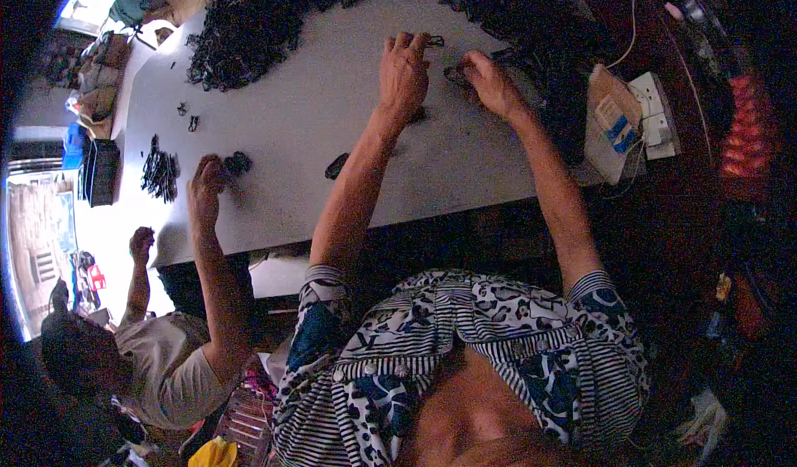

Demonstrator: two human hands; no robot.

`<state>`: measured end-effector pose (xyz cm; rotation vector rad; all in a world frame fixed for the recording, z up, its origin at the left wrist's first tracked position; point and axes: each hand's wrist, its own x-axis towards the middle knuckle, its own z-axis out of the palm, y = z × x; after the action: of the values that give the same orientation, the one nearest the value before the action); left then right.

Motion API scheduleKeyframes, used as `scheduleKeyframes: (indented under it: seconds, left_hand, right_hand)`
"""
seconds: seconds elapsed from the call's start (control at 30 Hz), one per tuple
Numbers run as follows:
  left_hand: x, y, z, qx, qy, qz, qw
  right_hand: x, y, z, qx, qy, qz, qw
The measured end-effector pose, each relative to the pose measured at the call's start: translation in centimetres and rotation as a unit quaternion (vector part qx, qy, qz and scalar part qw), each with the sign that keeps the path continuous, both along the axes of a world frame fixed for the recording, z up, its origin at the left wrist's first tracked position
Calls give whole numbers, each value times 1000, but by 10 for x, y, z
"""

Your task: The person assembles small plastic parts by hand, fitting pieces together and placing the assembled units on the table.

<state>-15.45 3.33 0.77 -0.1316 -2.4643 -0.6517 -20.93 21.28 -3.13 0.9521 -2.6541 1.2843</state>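
Note:
My left hand (404, 77) is over the far middle of the grey table, its fingers bent toward the surface. A small black looped piece (435, 41) sticks out at its index fingertip, and the thumb is mostly hidden. To the right, my right hand (496, 87) pinches another small black looped piece (454, 74) between thumb and forefinger. Both pieces look like clips or buckles, too small and dark to name surely. A dark piece (417, 114) shows partly behind my left wrist. Beside my left forearm lies a black bundle (337, 166).
Large heaps of black pieces cover the table's far left (245, 39) and right (548, 68). At left, a co-worker's hand (205, 186) is by a black bundle (237, 164), near a row of black strips (159, 172). A power strip (656, 114) and cables edge the right corner.

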Motion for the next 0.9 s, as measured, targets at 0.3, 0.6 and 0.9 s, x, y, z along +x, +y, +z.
scheduleKeyframes:
  seconds: [0.3, 0.6, 0.9]
  left_hand:
    - [-46, -3, -37, -52, -13, -71, 996]
    - [-10, -13, -15, 51, -64, -56, 995]
    - [12, -49, -5, 92, -77, 33, 992]
  right_hand:
    - [36, -8, 65, 318, 51, -22, 946]
    - [41, 9, 49, 299, 154, -33, 941]
    - [13, -9, 27, 137, 169, 15, 976]
